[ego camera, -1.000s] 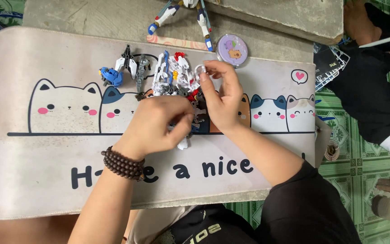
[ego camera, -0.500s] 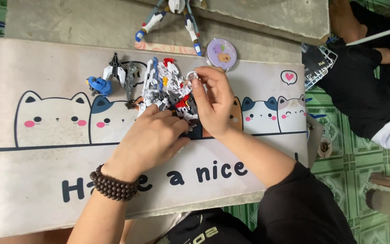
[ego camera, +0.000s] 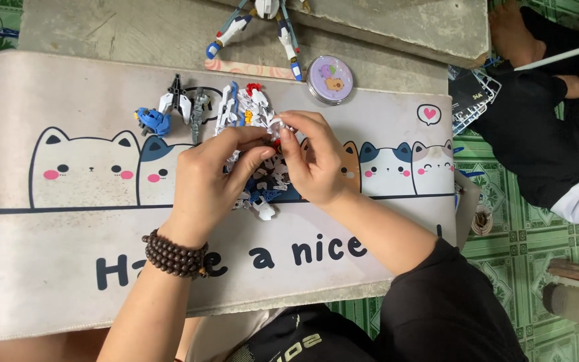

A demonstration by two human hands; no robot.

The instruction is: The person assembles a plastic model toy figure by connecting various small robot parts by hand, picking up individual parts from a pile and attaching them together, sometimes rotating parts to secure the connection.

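Since the frame 0.5 s ago, both hands are drawn closer together over the model robot [ego camera: 263, 144]; the left thumb and forefinger, spread lower on the figure then, are now pinched at its upper part, fingertip to fingertip w/ the right. From that it is judged that a small part is being pressed on or adjusted, not the whole figure shifted.

Left to right: the desk mat [ego camera: 48, 268] is seen as a smooth, pale cloth-like sheet w/ rounded corners, printed w/ cartoon cats and big dark lettering. On its upper part a small blue-and-white part cluster [ego camera: 152, 119] is laid, angular, hard plastic, w/ a grey spiky piece [ego camera: 199, 110] just beside it. The left hand [ego camera: 212, 177] is closed narrow on the model robot, a dark wooden bead bracelet [ego camera: 174, 255] worn at the wrist. The model robot, white w/ red and blue bits, glossy and jagged, is held between both hands just above the mat's middle. The right hand [ego camera: 313, 161] is also pinched narrow on it, fingers curled. Beyond the mat, on rough concrete, a second figure's white-and-blue legs [ego camera: 256, 27] are visible, and a round lilac tin [ego camera: 330, 79] w/ a shiny lid is set touching the mat's top edge. At far right another person's dark-clothed legs [ego camera: 544, 134] are seen on green patterned floor tiles [ego camera: 510, 248].
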